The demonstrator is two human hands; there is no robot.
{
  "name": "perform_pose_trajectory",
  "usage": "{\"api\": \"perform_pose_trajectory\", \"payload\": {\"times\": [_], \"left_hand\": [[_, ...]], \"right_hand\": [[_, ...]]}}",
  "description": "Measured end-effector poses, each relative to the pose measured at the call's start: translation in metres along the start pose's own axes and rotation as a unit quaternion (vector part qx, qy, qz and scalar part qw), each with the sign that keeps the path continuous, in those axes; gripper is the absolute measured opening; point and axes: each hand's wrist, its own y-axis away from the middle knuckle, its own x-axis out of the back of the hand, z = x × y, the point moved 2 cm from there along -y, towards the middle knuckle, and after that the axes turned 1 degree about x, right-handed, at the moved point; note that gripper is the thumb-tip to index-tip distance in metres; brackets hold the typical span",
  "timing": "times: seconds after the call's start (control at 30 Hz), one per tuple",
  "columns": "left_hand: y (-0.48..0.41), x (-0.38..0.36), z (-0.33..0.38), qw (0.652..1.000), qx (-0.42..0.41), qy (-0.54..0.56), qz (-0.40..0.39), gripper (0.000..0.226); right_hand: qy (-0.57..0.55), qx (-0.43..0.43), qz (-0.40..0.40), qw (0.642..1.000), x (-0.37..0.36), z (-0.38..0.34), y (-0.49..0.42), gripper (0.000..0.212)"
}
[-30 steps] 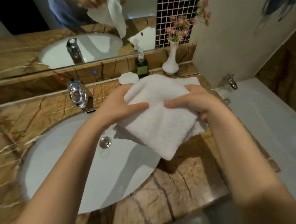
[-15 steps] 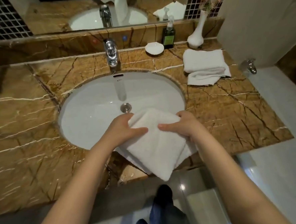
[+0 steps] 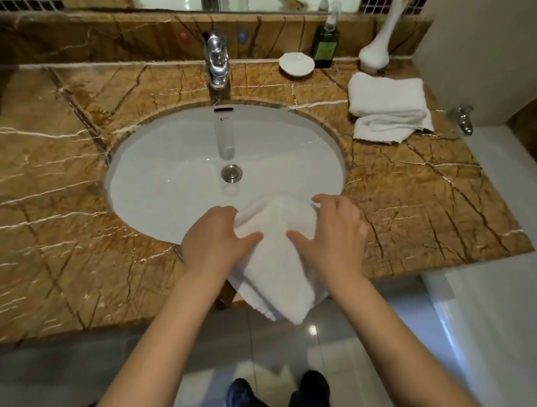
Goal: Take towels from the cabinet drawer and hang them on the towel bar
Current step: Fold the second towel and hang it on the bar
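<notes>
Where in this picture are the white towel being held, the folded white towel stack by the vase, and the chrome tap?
White towel being held point(image 3: 277, 265): head view, middle of the cloth.
Folded white towel stack point(image 3: 386, 97): head view, top fold.
Chrome metal tap point(image 3: 217, 61): head view, its upright body.

The single head view looks steeply down from close above the sink point(image 3: 171, 177) and marble counter point(image 3: 417, 194).

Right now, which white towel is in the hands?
The towel over the sink's front edge, gripped by the left hand and right hand. The folded towels by the vase lie untouched.
</notes>
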Motion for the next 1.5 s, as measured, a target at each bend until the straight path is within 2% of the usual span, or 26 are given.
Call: {"api": "perform_pose_trajectory", "payload": {"times": [0.07, 0.13, 0.2, 0.3, 0.43, 0.53, 0.57, 0.63, 0.73, 0.9, 0.97, 1.07, 1.17, 1.27, 1.4, 1.5], "left_hand": [[0.003, 0.002, 0.004, 0.999, 0.0, 0.036, 0.014, 0.021], [0.004, 0.006, 0.008, 0.997, 0.01, 0.076, 0.029, 0.017], [0.004, 0.011, 0.014, 0.993, 0.022, 0.111, 0.036, 0.018], [0.002, 0.016, 0.029, 0.984, 0.035, 0.171, 0.033, 0.016], [0.006, 0.018, 0.054, 0.966, 0.041, 0.254, 0.039, 0.011], [0.018, 0.015, 0.067, 0.933, 0.049, 0.349, 0.077, 0.025], [0.023, 0.012, 0.071, 0.93, 0.044, 0.353, 0.091, 0.028], [0.033, 0.002, 0.079, 0.948, 0.013, 0.303, 0.093, 0.022], [0.043, -0.026, 0.093, 0.983, -0.035, 0.179, 0.026, 0.019], [0.046, -0.069, 0.118, 0.992, -0.103, 0.066, -0.038, 0.034], [0.043, -0.079, 0.127, 0.994, -0.105, 0.034, -0.025, 0.037], [0.037, -0.09, 0.136, 0.996, -0.093, -0.018, 0.0, 0.038], [0.034, -0.098, 0.139, 0.996, -0.08, -0.037, 0.016, 0.036], [0.035, -0.101, 0.139, 0.997, -0.07, -0.033, 0.028, 0.036], [0.037, -0.096, 0.135, 0.997, -0.078, -0.004, 0.013, 0.034], [0.046, -0.083, 0.126, 0.997, -0.05, 0.048, 0.044, 0.029]], "right_hand": [[-0.042, 0.078, 0.012, 0.996, 0.003, -0.011, 0.011, 0.06], [-0.104, 0.127, -0.044, 0.986, 0.002, -0.024, 0.026, 0.063], [-0.112, 0.136, -0.122, 0.977, -0.002, -0.035, 0.04, 0.079], [-0.074, 0.139, -0.157, 0.975, -0.008, -0.041, 0.049, 0.088], [-0.148, 0.097, -0.116, 0.977, 0.01, -0.033, 0.036, 0.06], [-0.239, 0.052, -0.093, 0.965, 0.04, -0.017, 0.015, 0.039], [-0.276, 0.031, -0.087, 0.957, 0.051, -0.01, 0.006, 0.032], [-0.327, -0.016, -0.092, 0.94, 0.071, 0.009, -0.015, 0.021], [-0.359, -0.065, -0.121, 0.923, 0.094, 0.043, -0.044, 0.017], [-0.304, -0.092, -0.151, 0.936, 0.097, 0.095, -0.076, 0.024], [-0.278, -0.09, -0.152, 0.944, 0.089, 0.111, -0.085, 0.018], [-0.219, -0.075, -0.121, 0.965, 0.075, 0.131, -0.091, 0.021], [-0.153, -0.064, -0.108, 0.98, 0.055, 0.148, -0.092, 0.01], [-0.104, -0.047, -0.09, 0.989, 0.036, 0.159, -0.088, 0.029], [-0.045, -0.035, -0.039, 0.998, 0.026, 0.155, -0.08, 0.035], [0.026, 0.006, 0.034, 0.999, 0.031, 0.137, -0.073, 0.058]]}}
